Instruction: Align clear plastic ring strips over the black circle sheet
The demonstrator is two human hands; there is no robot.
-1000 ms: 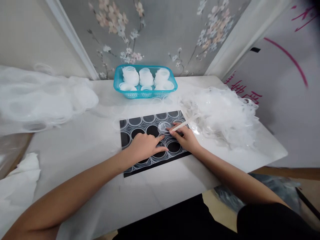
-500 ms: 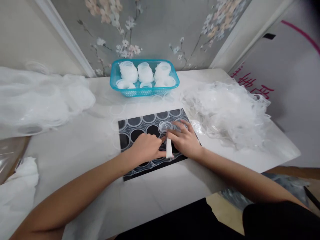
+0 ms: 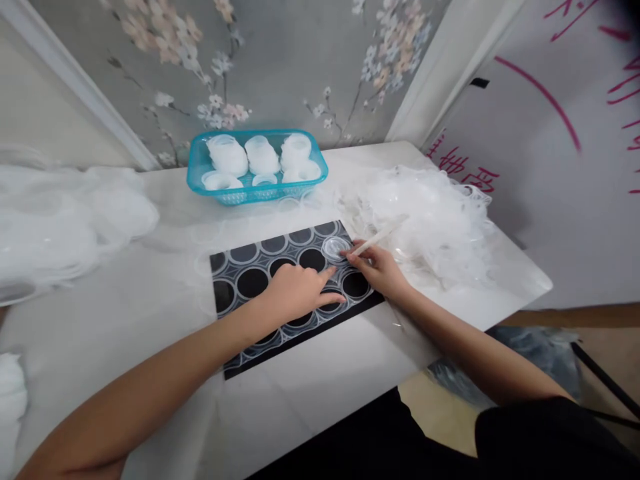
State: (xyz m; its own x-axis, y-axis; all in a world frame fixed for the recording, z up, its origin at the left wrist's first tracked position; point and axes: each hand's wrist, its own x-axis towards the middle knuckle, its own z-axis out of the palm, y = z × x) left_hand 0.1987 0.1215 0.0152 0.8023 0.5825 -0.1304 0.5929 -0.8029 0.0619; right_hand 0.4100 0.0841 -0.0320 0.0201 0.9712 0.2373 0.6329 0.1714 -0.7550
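A black sheet (image 3: 253, 283) with rows of ring outlines lies on the white table. My left hand (image 3: 297, 291) rests over its middle, thumb and index finger stretched apart, holding nothing. My right hand (image 3: 376, 265) is at the sheet's right edge, its fingers closed on a thin white stick (image 3: 381, 236) that points up to the right. Beside my right fingertips, a clear round ring piece (image 3: 335, 249) lies on the sheet's upper right part.
Behind the sheet stands a blue basket (image 3: 257, 193) with stacks of white rings. A heap of clear plastic scraps (image 3: 430, 220) lies to the right, and a white plastic pile (image 3: 65, 227) to the left.
The white stick was upright between both hands; now it is tilted to the right in my right hand. My left hand has come off it. The camera view has turned right.
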